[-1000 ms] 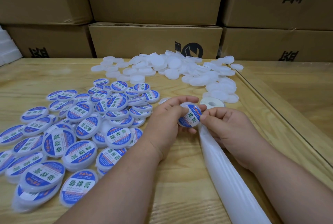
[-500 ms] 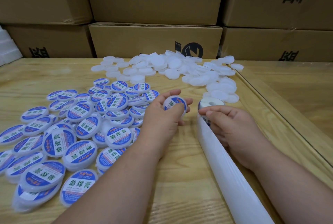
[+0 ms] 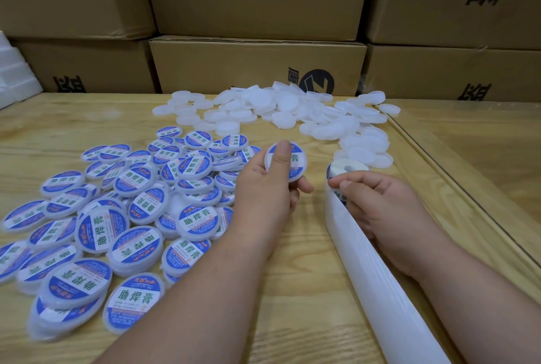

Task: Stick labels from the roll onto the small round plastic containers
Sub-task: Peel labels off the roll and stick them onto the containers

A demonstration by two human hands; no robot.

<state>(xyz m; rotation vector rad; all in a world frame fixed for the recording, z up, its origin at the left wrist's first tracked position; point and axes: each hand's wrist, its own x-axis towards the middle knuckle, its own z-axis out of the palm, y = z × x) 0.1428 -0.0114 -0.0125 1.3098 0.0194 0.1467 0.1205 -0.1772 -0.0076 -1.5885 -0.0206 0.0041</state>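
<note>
CHANGE: left hand [image 3: 263, 188] lifts the freshly labelled container [image 3: 285, 162] clear, thumb clamped on top (one more done) | right hand [image 3: 380, 202] returns to label roll [image 3: 347, 168], fingertips pinching the next label, centre-right.

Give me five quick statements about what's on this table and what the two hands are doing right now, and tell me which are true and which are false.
1. The left hand holds a labelled container with the thumb across its face. True.
2. The right hand rests flat on the unlabelled pile. False: it is at the label roll, fingertips on the strip.
3. The labelled containers lie on the left of the table, the plain white ones further back. True.
4. The backing strip runs from the roll toward the camera. True.
5. Plastic crates stand behind the table. False: they are cardboard boxes.
</note>
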